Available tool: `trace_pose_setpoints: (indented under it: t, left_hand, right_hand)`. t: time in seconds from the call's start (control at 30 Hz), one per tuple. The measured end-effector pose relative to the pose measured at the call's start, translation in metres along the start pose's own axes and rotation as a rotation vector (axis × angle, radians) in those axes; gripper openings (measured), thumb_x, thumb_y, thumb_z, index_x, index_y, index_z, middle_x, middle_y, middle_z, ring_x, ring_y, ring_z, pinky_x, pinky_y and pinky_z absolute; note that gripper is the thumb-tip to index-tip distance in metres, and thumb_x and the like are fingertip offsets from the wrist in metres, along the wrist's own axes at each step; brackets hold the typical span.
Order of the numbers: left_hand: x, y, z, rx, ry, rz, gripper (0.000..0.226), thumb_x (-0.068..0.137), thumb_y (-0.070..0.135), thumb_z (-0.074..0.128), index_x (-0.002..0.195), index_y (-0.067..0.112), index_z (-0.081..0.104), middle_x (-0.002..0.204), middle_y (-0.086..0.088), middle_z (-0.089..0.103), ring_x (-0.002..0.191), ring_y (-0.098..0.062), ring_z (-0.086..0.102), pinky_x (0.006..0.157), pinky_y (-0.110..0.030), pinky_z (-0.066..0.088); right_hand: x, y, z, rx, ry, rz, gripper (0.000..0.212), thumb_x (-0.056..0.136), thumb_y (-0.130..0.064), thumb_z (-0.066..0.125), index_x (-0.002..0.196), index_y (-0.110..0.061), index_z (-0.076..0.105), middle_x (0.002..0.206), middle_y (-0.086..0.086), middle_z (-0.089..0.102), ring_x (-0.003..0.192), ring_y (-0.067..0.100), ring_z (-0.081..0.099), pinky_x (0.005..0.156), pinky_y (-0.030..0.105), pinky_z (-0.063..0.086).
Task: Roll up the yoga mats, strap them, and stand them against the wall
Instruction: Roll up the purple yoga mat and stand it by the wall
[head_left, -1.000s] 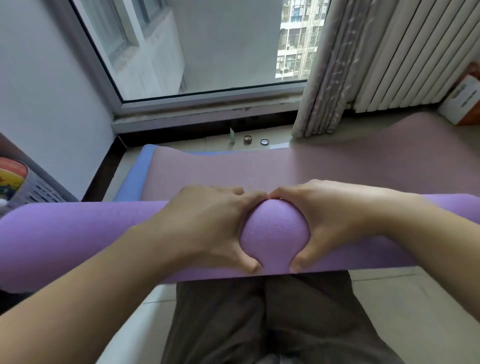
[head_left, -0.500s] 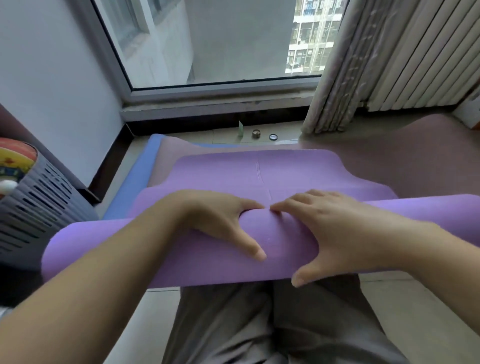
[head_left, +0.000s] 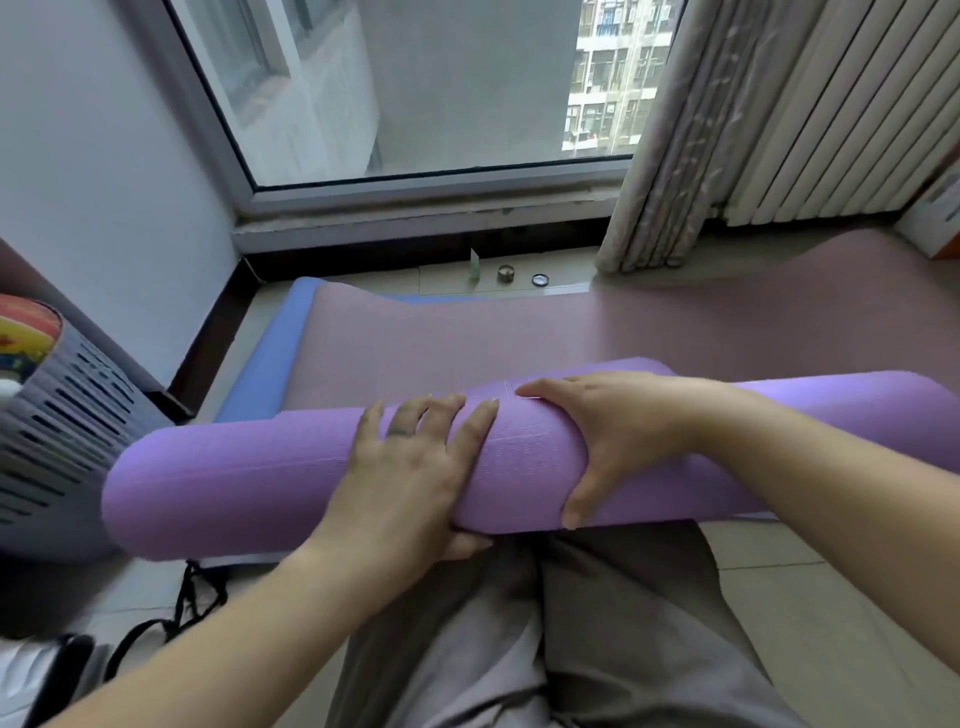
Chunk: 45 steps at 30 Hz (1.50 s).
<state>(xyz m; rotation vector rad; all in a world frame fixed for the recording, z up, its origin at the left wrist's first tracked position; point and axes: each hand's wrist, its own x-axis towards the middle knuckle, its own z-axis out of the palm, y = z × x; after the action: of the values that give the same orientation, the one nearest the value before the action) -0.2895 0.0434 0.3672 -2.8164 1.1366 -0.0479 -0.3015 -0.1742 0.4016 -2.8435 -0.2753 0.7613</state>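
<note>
A purple yoga mat (head_left: 249, 483) lies rolled into a thick tube across my lap, running from lower left to upper right. My left hand (head_left: 410, 467) lies over the roll's middle with its fingers spread on top and the thumb tucked underneath. My right hand (head_left: 608, 441) wraps the roll just to the right, fingers over the top edge and thumb down the near side. A mauve mat (head_left: 519, 343) lies flat on the floor beyond, with a blue mat (head_left: 275, 358) showing under its left edge. A black strap (head_left: 192, 597) lies on the floor at lower left.
A grey slatted basket (head_left: 57, 441) stands close on the left, next to the roll's end. The white wall (head_left: 104, 182) and window (head_left: 415, 88) are ahead, with a curtain (head_left: 660, 156) and radiator (head_left: 831, 104) at right. Small objects (head_left: 506, 273) sit on the tiles below the sill.
Half a second ago a loose flap of the purple mat lay spread beyond my hands. It is now wound onto the roll, and both hands have shifted to wrap it.
</note>
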Motion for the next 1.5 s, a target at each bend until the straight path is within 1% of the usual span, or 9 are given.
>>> trace_pose_setpoints:
  t: [0.17, 0.37, 0.57, 0.77, 1.0, 1.13, 1.27, 1.4, 1.5]
  left_hand:
    - [0.014, -0.01, -0.031, -0.008, 0.054, 0.025, 0.105, 0.059, 0.07, 0.063, 0.147, 0.032, 0.021, 0.143, 0.001, 0.04, 0.125, -0.025, 0.045, 0.109, -0.05, 0.024]
    - [0.006, -0.011, -0.083, 0.058, 0.112, 0.069, 0.107, 0.058, 0.074, 0.059, 0.146, 0.032, 0.014, 0.142, 0.002, 0.04, 0.123, -0.024, 0.045, 0.108, -0.048, 0.024]
    - [-0.023, 0.026, -0.04, 0.071, -0.167, 0.127, 0.103, 0.068, 0.063, 0.061, 0.147, 0.027, 0.005, 0.143, -0.003, 0.034, 0.127, -0.027, 0.039, 0.114, -0.052, 0.012]
    - [-0.01, 0.01, -0.036, -0.066, -0.218, 0.124, 0.095, 0.061, 0.069, 0.061, 0.141, 0.035, 0.022, 0.127, 0.005, 0.047, 0.113, -0.022, 0.05, 0.107, -0.043, 0.028]
    - [0.045, -0.019, -0.055, -0.344, -0.634, 0.017, 0.101, 0.066, 0.062, 0.074, 0.148, 0.042, 0.018, 0.144, 0.016, 0.04, 0.128, -0.011, 0.042, 0.104, -0.031, 0.037]
    - [0.032, -0.002, -0.051, -0.222, -0.395, 0.093, 0.092, 0.077, 0.05, 0.064, 0.15, 0.033, 0.011, 0.15, 0.004, 0.026, 0.135, -0.02, 0.029, 0.108, -0.045, 0.033]
    - [0.01, 0.024, -0.017, 0.064, -0.198, 0.03, 0.111, 0.076, 0.057, 0.061, 0.148, 0.025, -0.017, 0.156, -0.005, 0.004, 0.143, -0.028, 0.012, 0.114, -0.057, 0.013]
    - [0.015, 0.019, -0.009, 0.022, -0.074, 0.003, 0.109, 0.072, 0.055, 0.064, 0.149, 0.03, -0.008, 0.154, -0.005, 0.013, 0.139, -0.027, 0.02, 0.114, -0.051, 0.011]
    - [0.015, 0.019, -0.02, -0.006, -0.011, 0.03, 0.107, 0.068, 0.053, 0.066, 0.148, 0.03, -0.001, 0.15, -0.005, 0.022, 0.134, -0.029, 0.027, 0.111, -0.05, 0.019]
  right_hand:
    - [0.002, -0.004, -0.038, 0.037, -0.056, 0.005, 0.098, 0.054, -0.056, 0.085, 0.137, -0.041, 0.035, 0.126, -0.015, 0.052, 0.105, 0.01, 0.052, 0.09, 0.031, 0.047]
    - [-0.034, -0.018, -0.08, 0.001, -0.04, 0.016, 0.087, 0.046, -0.062, 0.084, 0.122, -0.048, 0.044, 0.103, -0.022, 0.057, 0.095, 0.003, 0.058, 0.086, 0.035, 0.054]
    - [-0.038, -0.017, 0.002, 0.022, -0.186, 0.002, 0.108, 0.055, -0.062, 0.082, 0.143, -0.043, 0.022, 0.134, -0.02, 0.045, 0.121, 0.007, 0.046, 0.101, 0.028, 0.038]
    - [-0.059, -0.024, 0.015, -0.143, 0.055, -0.042, 0.118, 0.064, -0.073, 0.067, 0.151, -0.037, -0.004, 0.151, -0.011, 0.028, 0.136, 0.012, 0.027, 0.112, 0.032, 0.025]
    - [-0.052, -0.035, 0.041, -0.325, 0.207, 0.072, 0.123, 0.065, -0.066, 0.068, 0.15, -0.025, -0.012, 0.154, 0.003, 0.014, 0.139, 0.024, 0.02, 0.111, 0.047, 0.023]
    - [-0.032, -0.019, 0.03, -0.209, 0.217, 0.052, 0.118, 0.059, -0.065, 0.073, 0.149, -0.029, 0.004, 0.144, -0.003, 0.033, 0.129, 0.022, 0.034, 0.105, 0.046, 0.032]
    - [-0.017, -0.007, 0.014, -0.144, 0.131, 0.04, 0.123, 0.057, -0.062, 0.078, 0.151, -0.031, 0.005, 0.144, -0.004, 0.037, 0.128, 0.021, 0.037, 0.103, 0.042, 0.035]
    - [-0.015, -0.008, 0.019, -0.209, 0.183, 0.043, 0.131, 0.054, -0.068, 0.075, 0.15, -0.033, -0.007, 0.145, -0.002, 0.035, 0.127, 0.023, 0.039, 0.101, 0.043, 0.038]
    - [-0.024, -0.013, 0.01, -0.323, 0.247, 0.046, 0.113, 0.054, -0.074, 0.068, 0.145, -0.034, 0.014, 0.129, -0.003, 0.049, 0.115, 0.022, 0.05, 0.087, 0.036, 0.045]
